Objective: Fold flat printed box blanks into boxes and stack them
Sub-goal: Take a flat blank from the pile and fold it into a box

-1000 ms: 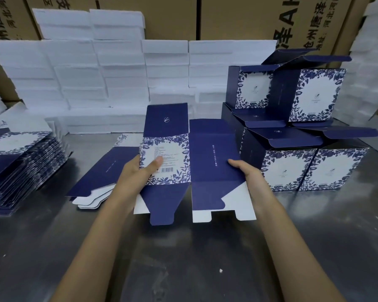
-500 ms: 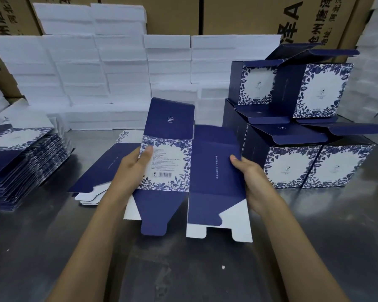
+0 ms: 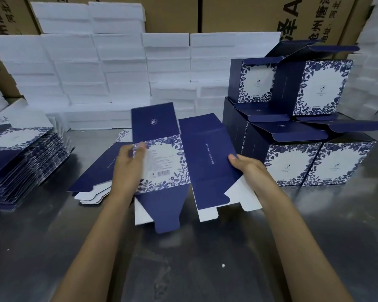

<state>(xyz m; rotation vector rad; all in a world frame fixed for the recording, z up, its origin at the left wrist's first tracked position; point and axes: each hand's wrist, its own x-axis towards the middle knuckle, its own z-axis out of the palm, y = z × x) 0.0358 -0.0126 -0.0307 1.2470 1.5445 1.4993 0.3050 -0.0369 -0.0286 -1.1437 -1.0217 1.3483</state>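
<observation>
I hold a flat navy box blank (image 3: 207, 158) with a white floral panel above the steel table. My left hand (image 3: 127, 164) pinches its left edge at the floral panel, thumb on top. My right hand (image 3: 247, 166) grips the right edge of the plain navy panel. The blank bends slightly along the crease between the two panels. More flat blanks (image 3: 94, 173) lie on the table under my left hand. Folded boxes (image 3: 290, 164) with open lids stand stacked in two tiers at the right.
A tall pile of flat blanks (image 3: 20, 158) sits at the left edge. White foam blocks (image 3: 122, 73) are stacked along the back, with brown cartons (image 3: 234, 14) behind them. The steel table (image 3: 183, 258) stretches toward me.
The blank has tilted and moved a little lower and to the right. My left hand slid up along the left edge, and the crease between the panels has bent more.
</observation>
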